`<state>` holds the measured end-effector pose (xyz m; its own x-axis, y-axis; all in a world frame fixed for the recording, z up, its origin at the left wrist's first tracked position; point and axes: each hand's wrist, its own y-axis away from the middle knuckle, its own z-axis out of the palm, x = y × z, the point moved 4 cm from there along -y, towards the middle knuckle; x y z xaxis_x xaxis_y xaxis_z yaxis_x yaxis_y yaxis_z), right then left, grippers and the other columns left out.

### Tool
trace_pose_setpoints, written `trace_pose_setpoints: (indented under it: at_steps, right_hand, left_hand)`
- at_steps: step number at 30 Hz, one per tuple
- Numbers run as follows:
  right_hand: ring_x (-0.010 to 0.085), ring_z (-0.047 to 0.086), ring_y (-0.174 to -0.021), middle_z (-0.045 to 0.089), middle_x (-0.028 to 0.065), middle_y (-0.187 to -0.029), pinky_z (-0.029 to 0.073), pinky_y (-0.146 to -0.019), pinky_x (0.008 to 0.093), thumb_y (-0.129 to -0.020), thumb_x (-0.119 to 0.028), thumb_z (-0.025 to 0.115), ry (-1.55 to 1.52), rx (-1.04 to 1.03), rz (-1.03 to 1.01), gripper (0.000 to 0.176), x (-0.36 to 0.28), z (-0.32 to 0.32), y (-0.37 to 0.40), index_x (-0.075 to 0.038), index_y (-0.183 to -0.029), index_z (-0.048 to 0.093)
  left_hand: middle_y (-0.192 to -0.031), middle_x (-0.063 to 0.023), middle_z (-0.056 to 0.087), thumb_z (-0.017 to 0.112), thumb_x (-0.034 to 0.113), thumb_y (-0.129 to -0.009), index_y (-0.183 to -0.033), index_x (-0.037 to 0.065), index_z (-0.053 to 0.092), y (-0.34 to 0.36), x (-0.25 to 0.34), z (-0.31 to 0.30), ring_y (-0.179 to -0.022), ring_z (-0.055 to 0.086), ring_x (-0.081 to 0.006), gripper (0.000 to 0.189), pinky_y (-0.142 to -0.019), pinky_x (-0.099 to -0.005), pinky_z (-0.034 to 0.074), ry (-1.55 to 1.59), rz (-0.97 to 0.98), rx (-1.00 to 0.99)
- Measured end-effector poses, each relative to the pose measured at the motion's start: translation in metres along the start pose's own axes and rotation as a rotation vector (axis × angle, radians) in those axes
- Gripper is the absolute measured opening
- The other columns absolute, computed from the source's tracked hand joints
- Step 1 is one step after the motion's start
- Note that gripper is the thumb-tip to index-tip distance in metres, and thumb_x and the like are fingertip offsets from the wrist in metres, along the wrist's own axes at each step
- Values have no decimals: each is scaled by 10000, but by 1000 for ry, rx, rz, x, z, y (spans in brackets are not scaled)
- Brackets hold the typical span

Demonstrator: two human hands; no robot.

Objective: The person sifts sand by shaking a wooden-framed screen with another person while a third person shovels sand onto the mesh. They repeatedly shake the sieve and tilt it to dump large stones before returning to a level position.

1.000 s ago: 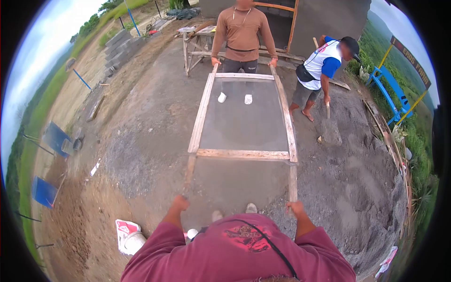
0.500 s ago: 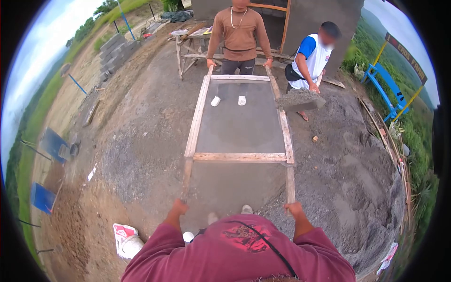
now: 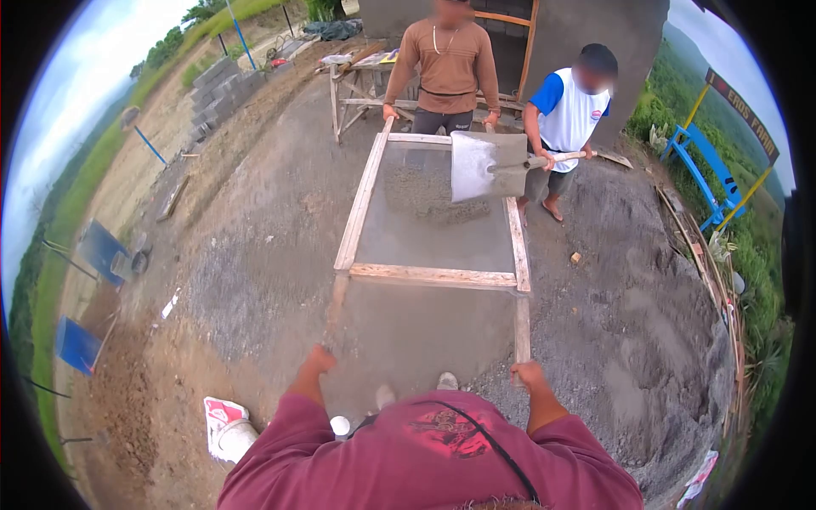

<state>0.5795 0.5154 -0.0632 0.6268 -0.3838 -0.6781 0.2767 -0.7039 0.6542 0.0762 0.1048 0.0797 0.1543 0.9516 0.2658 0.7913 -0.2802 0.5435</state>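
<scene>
A wooden-framed sand sieve (image 3: 433, 274) with fine, see-through mesh spans the space between me and a person (image 3: 450, 59) in a brown top, who holds its far handles. My left hand (image 3: 318, 359) is wrapped round the near left handle, and my right hand (image 3: 529, 374) grips the near right one. Wet-looking grey sand (image 3: 416, 194) lies on the far part of the mesh. Above the sieve's far right side, a shovel (image 3: 491, 167) is tipped over, its blade partly hiding the sand. Another person (image 3: 565, 110) in white and blue holds the shovel.
Grey sand (image 3: 629, 340) is heaped on my right. Blue containers (image 3: 79, 344) stand on the left, and a white sack (image 3: 225, 421) lies near my left elbow. A wooden table (image 3: 357, 89), concrete blocks (image 3: 223, 92) and a blue bench (image 3: 710, 174) are farther back.
The shovel has swung left over the sieve and turned over, and its sand now lies on the mesh. The sieve has shifted slightly; my hands keep their hold.
</scene>
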Motion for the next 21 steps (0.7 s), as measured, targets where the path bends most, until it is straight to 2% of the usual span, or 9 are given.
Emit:
trace_pose_setpoints:
  at_steps: [2, 6, 8, 11, 13, 15, 18, 21]
  right_hand:
    - [245, 625, -539, 625, 144, -647, 510, -503, 374, -702, -62, 673, -84, -43, 94, 161, -37, 3, 22, 78, -775, 645]
    - [247, 623, -541, 626, 141, -645, 504, -503, 375, -699, -61, 678, -101, -38, 51, 157, -42, 4, 31, 75, -773, 652]
    - [244, 625, -544, 628, 138, -642, 505, -506, 379, -692, -65, 687, -125, -6, -5, 147, -24, -1, 19, 65, -753, 660]
    - [259, 641, -578, 645, 148, -651, 514, -534, 386, -652, -107, 719, 23, 37, 72, 201, -21, -17, 57, 72, -727, 669]
    - [278, 663, -633, 663, 165, -668, 522, -576, 388, -595, -166, 744, 367, 89, 56, 284, 16, -28, 63, 80, -722, 679]
    - [295, 674, -673, 667, 193, -685, 521, -594, 381, -556, -199, 748, 461, 126, 19, 359, 99, -31, 43, 99, -742, 677]
    - [293, 691, -681, 684, 197, -742, 550, -611, 397, -591, -292, 743, 306, 150, 158, 442, 51, -32, 132, 104, -776, 673]
    - [269, 688, -640, 682, 185, -718, 544, -582, 380, -619, -221, 728, 416, 159, 69, 333, 88, -29, 114, 87, -730, 665]
  left_hand:
    - [-815, -250, 683, 644, 137, -705, -918, -113, 647, -7, -1, -9, -794, 710, -313, 328, -650, -409, 547, -15, 2, -40]
    - [-777, -233, 679, 641, 149, -719, -910, -109, 645, -15, -9, 2, -755, 703, -311, 321, -630, -404, 547, -51, 47, -34]
    - [-757, -221, 675, 642, 169, -735, -892, -94, 648, -36, -29, 29, -728, 698, -304, 306, -619, -406, 545, -143, 126, -3]
    - [-818, -272, 674, 772, 245, -619, -815, -110, 656, -18, -47, 56, -834, 696, -350, 422, -700, -406, 546, -33, 20, -121]
    - [-840, -269, 677, 768, 241, -637, -803, -104, 658, 4, -70, 85, -862, 692, -340, 398, -715, -404, 544, 249, -91, -301]
    - [-818, -261, 676, 771, 247, -660, -777, -98, 658, 32, -77, 91, -847, 693, -339, 381, -708, -409, 545, -88, 21, -310]
    - [-841, -231, 684, 637, 252, -773, -912, -60, 654, 55, -113, 115, -809, 693, -311, 342, -665, -409, 543, -145, 96, -230]
    - [-803, -255, 680, 792, 296, -663, -801, -81, 670, 44, -134, 130, -799, 700, -348, 420, -693, -426, 553, -101, 132, -226]
